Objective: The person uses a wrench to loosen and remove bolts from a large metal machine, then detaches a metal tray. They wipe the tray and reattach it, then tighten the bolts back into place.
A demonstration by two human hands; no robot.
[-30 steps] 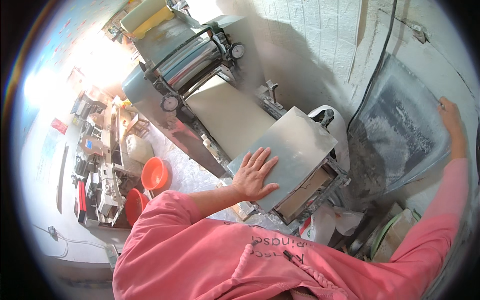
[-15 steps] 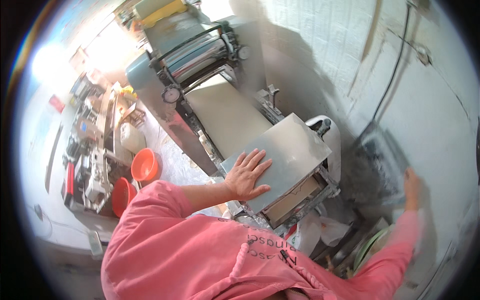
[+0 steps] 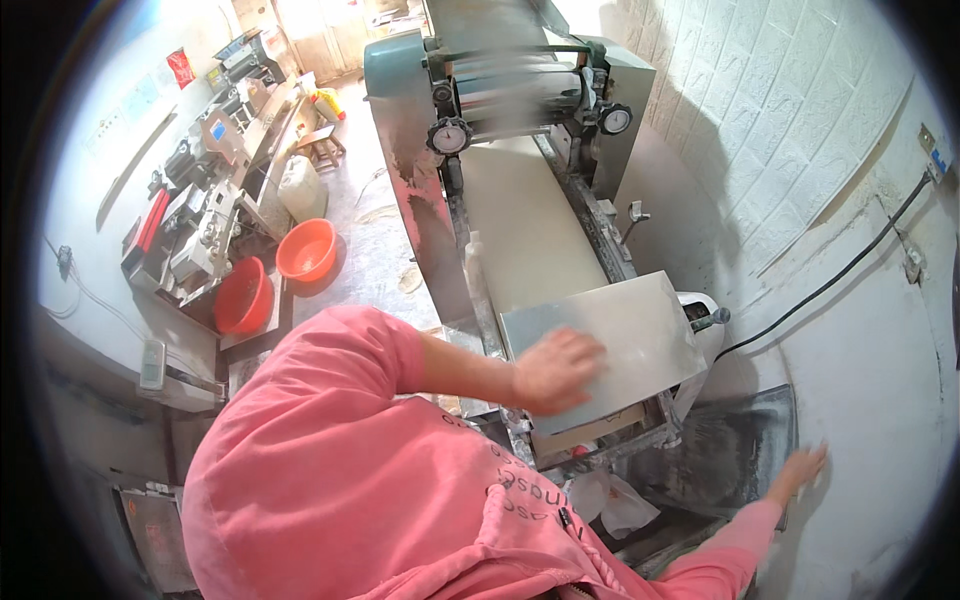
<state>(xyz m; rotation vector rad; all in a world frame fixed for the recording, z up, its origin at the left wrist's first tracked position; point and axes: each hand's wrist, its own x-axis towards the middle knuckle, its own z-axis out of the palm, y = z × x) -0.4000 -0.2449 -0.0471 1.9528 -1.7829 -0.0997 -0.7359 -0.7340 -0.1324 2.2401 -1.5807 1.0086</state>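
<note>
A smooth grey metal plate (image 3: 645,335) lies across the near end of a roller machine (image 3: 520,95). My left hand (image 3: 560,372) is over the plate's near left part, its fingers smeared by motion; whether it touches the plate I cannot tell. My right hand (image 3: 798,472) reaches out to the right, fingers stretched toward the white wall, beside the edge of a dark, dusty panel (image 3: 720,450). No object shows in it. From under the plate a pale flat belt (image 3: 530,220) runs back to the rollers.
Two round dial knobs (image 3: 450,135) flank the rollers. Orange-red basins (image 3: 307,250) and a white jug (image 3: 301,190) stand at the left, by a bench with small machines (image 3: 205,235). A black cable (image 3: 840,275) hangs along the right wall. White plastic (image 3: 612,503) lies below the machine.
The view has turned, so the machine appears more upright. My left hand, flat and spread on the plate before, is now blurred in motion. My right hand still reaches toward the wall.
</note>
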